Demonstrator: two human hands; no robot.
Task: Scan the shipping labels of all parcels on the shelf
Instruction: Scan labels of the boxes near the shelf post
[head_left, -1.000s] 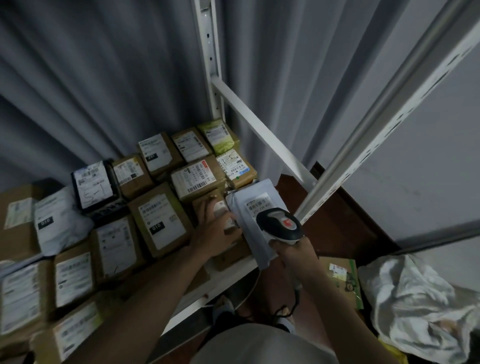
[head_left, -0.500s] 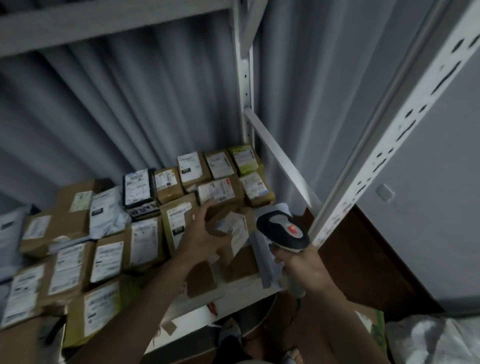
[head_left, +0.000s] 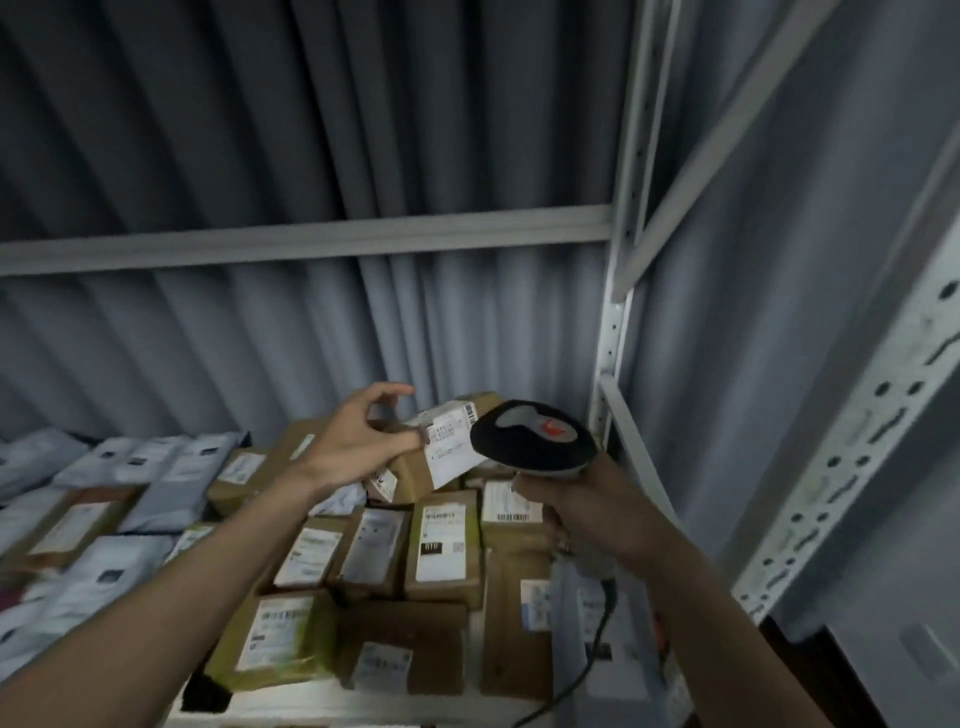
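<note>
My left hand holds a small brown cardboard parcel up above the shelf, thumb pinching it near its white shipping label, which is tilted toward the scanner. My right hand grips the handle of a black and grey barcode scanner with a red mark on top. The scanner's head sits just right of the label, almost touching the parcel. Its cable hangs down to the lower right.
Several labelled cardboard boxes and grey mailer bags lie packed on the white shelf. A white perforated upright and a nearer one stand at the right. A crossbar runs above, with a grey curtain behind.
My left hand has lifted the small parcel off the shelf and raised it. The scanner has come up beside its label. My view has tilted upward, so the upper shelf bar shows.
</note>
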